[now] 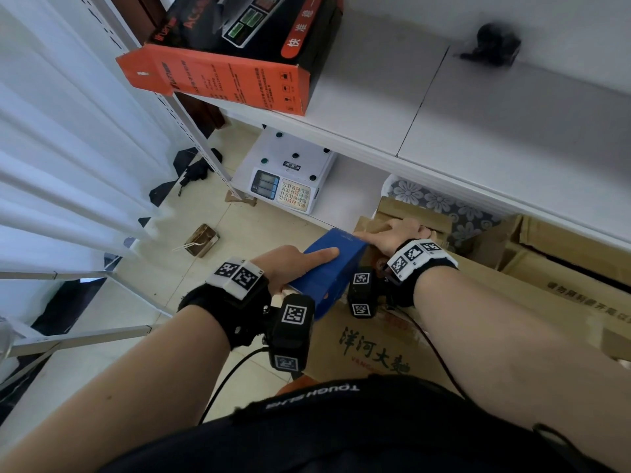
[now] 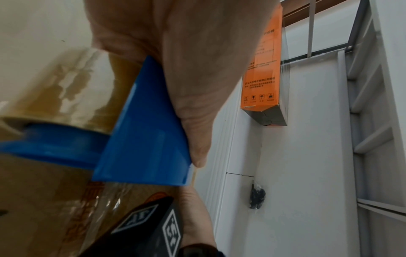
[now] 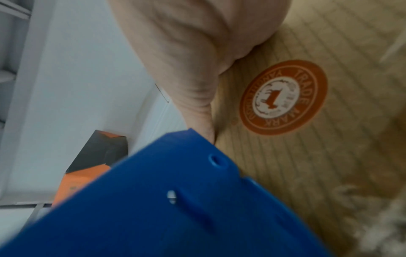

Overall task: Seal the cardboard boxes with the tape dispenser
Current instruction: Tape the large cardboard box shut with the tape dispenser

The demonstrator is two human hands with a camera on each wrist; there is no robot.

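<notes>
A blue tape dispenser (image 1: 327,268) sits at the far left corner of a brown cardboard box (image 1: 375,343) with printed characters on its top. My left hand (image 1: 293,264) grips the dispenser from the left, index finger stretched along its top. In the left wrist view my left hand (image 2: 175,60) wraps the dispenser's blue shell (image 2: 142,139) beside a roll of clear tape (image 2: 66,87). My right hand (image 1: 397,233) lies flat on the box just beyond the dispenser, thumb pointing at its front end. In the right wrist view the thumb (image 3: 197,104) meets the dispenser (image 3: 175,208) on the cardboard (image 3: 329,156).
A white shelf (image 1: 444,114) overhangs the box and carries an orange-and-black carton (image 1: 222,76) and a small black object (image 1: 495,42). A weighing scale (image 1: 290,175) stands on the lower shelf. More cardboard boxes (image 1: 563,268) lie to the right; a white curtain (image 1: 68,131) hangs at left.
</notes>
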